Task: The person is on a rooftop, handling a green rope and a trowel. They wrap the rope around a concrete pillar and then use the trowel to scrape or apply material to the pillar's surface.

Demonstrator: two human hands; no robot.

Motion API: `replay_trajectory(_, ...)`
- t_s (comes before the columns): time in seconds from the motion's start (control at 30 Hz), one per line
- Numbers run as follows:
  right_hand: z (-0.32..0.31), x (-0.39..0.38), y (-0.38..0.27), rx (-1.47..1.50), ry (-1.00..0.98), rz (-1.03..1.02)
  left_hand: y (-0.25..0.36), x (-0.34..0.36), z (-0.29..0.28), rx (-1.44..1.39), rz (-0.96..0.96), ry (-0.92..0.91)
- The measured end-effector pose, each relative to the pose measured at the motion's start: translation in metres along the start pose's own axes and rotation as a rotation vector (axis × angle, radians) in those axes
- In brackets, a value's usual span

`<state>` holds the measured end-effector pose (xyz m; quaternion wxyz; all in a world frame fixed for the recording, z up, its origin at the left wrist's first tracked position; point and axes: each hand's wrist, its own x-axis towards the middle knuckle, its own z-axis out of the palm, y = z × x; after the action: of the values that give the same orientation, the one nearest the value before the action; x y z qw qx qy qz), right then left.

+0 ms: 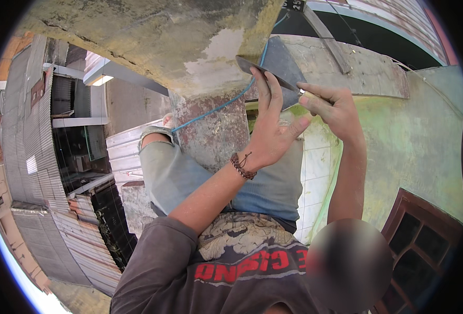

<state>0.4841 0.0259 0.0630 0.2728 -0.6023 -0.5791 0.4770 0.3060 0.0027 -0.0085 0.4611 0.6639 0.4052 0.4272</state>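
My right hand (332, 111) is closed around the pale handle of a putty knife, its fingers wrapped near the metal ferrule. The knife's long, flat, dark blade (273, 78) points up and left toward the patched concrete (216, 52). Alongside the blade, my left hand (273, 128) has its fingers stretched up and its thumb spread out. Its fingertips lie at or very near the blade; I cannot tell whether they press on it. A dark grey flat sheet (289, 57) shows behind the blade. Between my knees is a worn, reddish wall top (213, 125).
A blue cable (216, 107) crosses the wall top and runs up past the blade. A wooden plank (328, 42) leans at the upper right. Corrugated roofs (25, 157) lie below on the left. A greenish wall (399, 141) and a brown-framed window (420, 240) are on the right.
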Motion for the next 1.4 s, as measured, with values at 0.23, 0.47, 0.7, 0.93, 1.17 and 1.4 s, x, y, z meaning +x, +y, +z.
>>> replay_trajectory(0.23, 0.002, -0.001, -0.006, -0.016, 0.051, 0.067, -0.003, 0.003, 0.001, -0.007, -0.03, -0.016)
replay_trajectory(0.47, 0.001, -0.004, -0.006, -0.037, 0.062, 0.079, -0.004, 0.002, -0.002, -0.019, -0.029, -0.058)
replay_trajectory(0.7, 0.005, 0.002, 0.001, -0.04, 0.044, -0.008, -0.004, 0.002, -0.001, 0.005, -0.019, -0.021)
replay_trajectory(0.93, -0.002, -0.001, -0.007, -0.096, 0.059, 0.042, -0.002, 0.004, -0.007, -0.02, -0.021, -0.089)
replay_trajectory(1.17, 0.002, -0.002, -0.002, -0.107, 0.051, 0.002, -0.005, 0.001, -0.003, 0.03, -0.008, -0.047)
replay_trajectory(1.4, 0.01, 0.002, -0.004, -0.108, 0.007, 0.038, -0.008, -0.004, -0.013, 0.054, -0.033, -0.081)
